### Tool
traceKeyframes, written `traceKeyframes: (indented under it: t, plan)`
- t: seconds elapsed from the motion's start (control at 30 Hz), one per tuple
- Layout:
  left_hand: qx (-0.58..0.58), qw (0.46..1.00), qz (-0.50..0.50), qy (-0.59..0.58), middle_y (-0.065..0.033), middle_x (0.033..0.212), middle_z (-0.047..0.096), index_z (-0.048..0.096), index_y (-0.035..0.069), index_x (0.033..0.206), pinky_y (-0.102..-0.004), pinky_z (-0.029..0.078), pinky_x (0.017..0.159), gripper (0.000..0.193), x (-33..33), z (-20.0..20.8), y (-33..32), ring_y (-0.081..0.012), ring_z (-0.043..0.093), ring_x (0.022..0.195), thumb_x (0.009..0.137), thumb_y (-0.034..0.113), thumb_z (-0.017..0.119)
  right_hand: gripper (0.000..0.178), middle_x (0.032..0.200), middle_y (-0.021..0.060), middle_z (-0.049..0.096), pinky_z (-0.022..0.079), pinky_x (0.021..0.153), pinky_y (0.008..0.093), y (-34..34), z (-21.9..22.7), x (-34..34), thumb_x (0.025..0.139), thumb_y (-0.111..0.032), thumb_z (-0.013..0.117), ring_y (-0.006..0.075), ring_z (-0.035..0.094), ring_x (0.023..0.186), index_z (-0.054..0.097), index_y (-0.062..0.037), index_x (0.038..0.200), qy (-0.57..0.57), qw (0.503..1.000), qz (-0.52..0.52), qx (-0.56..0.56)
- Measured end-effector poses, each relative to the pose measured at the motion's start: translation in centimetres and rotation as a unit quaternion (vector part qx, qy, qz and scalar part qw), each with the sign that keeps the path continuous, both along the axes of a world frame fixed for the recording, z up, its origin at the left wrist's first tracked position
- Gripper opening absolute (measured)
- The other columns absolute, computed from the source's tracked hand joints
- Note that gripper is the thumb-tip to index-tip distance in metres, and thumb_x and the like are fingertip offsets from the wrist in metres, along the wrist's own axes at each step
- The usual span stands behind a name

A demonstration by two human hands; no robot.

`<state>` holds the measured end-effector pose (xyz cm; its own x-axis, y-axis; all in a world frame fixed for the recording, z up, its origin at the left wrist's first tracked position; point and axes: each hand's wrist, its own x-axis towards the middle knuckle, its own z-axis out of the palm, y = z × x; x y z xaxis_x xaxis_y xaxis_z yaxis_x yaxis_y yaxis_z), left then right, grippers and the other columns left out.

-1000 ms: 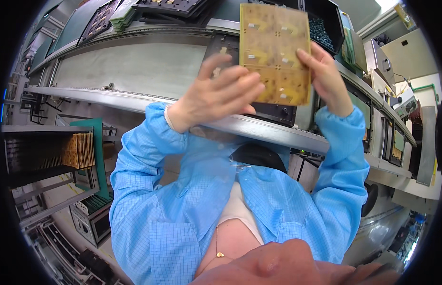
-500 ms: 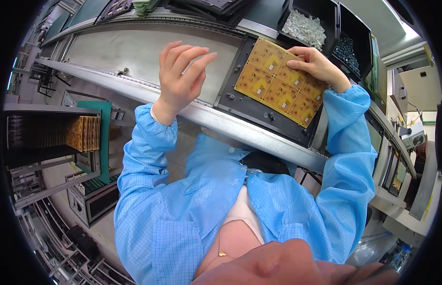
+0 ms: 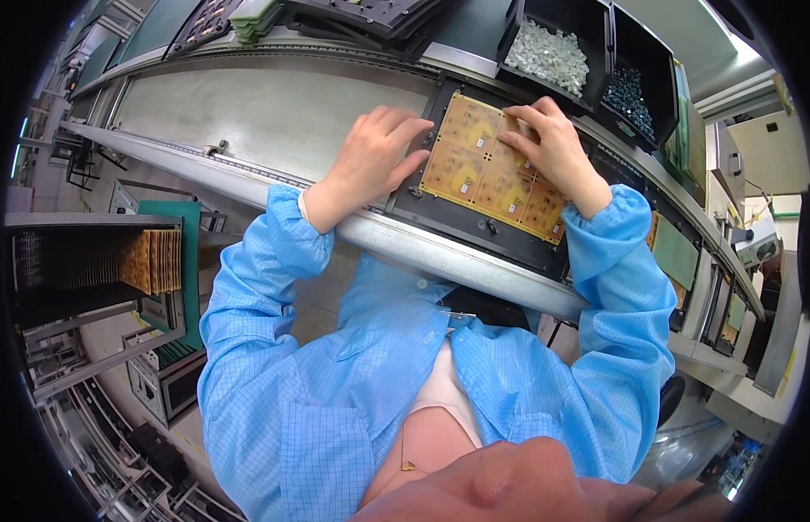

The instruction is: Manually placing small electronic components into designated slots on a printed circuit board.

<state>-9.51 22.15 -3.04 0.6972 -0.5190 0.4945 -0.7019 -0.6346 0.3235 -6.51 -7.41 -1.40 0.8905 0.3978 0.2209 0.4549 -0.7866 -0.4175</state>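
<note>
A yellow-brown circuit board panel (image 3: 453,161), divided into several sections, lies on a black fixture plate (image 3: 422,209) with small knobs along its edges. My left hand (image 3: 370,157) is beside the panel's left edge, thumb and fingers apart with nothing between them; its fingertips are slightly blurred. Over the panel's far right part, my right hand (image 3: 553,148) has its thumb and bent fingers spread, the tips at the board's surface and far edge. That hand and its sleeve hide the panel's right side.
Beyond the fixture stand black bins with clear pieces (image 3: 548,56) and dark blue pieces (image 3: 627,100). A metal rail (image 3: 457,252) runs along the near side of the conveyor. At left, a rack (image 3: 152,261) holds several upright boards. Stacked black plates (image 3: 370,17) lie at the back.
The panel and fixture have shifted slightly left, and the panel now sits squarer on the plate. My left hand has moved right and down to the panel's left edge; my right hand has moved slightly left.
</note>
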Motion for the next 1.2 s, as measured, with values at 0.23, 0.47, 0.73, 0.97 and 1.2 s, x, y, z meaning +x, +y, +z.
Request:
traceKeyframes:
  t: [0.23,0.47,0.73,0.97,1.2]
  plan:
    - [-0.014,0.997,-0.020,0.075,-0.0107,0.114,0.061,0.063,0.008,0.115,-0.0423,0.048,0.090,0.035,1.1,-0.5,-0.6,-0.0319,0.057,0.106,0.084,0.022,0.073,0.034,0.104,0.0111,0.058,0.045,0.092,0.0423,1.0,0.8,-1.8,0.083,-0.023,0.075,0.0306,0.051,0.108,0.068,-0.0086,0.114,-0.013,0.990,-0.051,-0.134]
    - [0.022,0.993,-0.100,0.054,-0.0095,0.112,0.061,0.064,0.008,0.113,-0.0420,0.048,0.090,0.036,1.9,0.5,0.4,-0.0304,0.056,0.107,0.083,0.023,0.075,0.035,0.120,0.0121,0.058,0.044,0.098,0.0436,-2.0,0.4,-6.3,0.083,-0.020,0.075,0.0325,0.054,0.114,0.065,-0.0050,0.113,-0.091,0.993,-0.021,-0.076]
    - [0.073,0.995,-0.062,0.017,-0.0098,0.121,0.063,0.063,0.007,0.117,-0.0451,0.040,0.104,0.039,2.0,-0.1,-2.0,-0.0323,0.052,0.119,0.085,0.028,0.073,0.040,0.130,0.0190,0.056,0.040,0.105,0.0465,-4.8,-2.6,-11.2,0.086,-0.021,0.073,0.0380,0.052,0.123,0.062,-0.0016,0.119,-0.105,0.978,-0.169,-0.068]
    - [0.092,0.994,-0.050,-0.021,-0.0088,0.121,0.063,0.065,0.008,0.112,-0.0489,0.034,0.108,0.035,1.2,-1.1,-1.9,-0.0307,0.051,0.123,0.084,0.028,0.072,0.034,0.132,0.0180,0.056,0.039,0.107,0.0464,-3.5,-3.2,-12.3,0.086,-0.019,0.072,0.0376,0.049,0.128,0.065,-0.0026,0.116,-0.120,0.976,-0.167,-0.069]
    - [0.092,0.991,-0.093,-0.013,-0.0074,0.125,0.062,0.065,0.008,0.115,-0.0490,0.038,0.106,0.036,0.7,1.1,-1.2,-0.0316,0.051,0.122,0.083,0.022,0.073,0.024,0.121,0.0152,0.062,0.046,0.098,0.0424,-5.6,-1.1,-13.1,0.084,-0.011,0.072,0.0354,0.056,0.116,0.069,-0.0036,0.107,-0.095,0.984,-0.145,0.034]
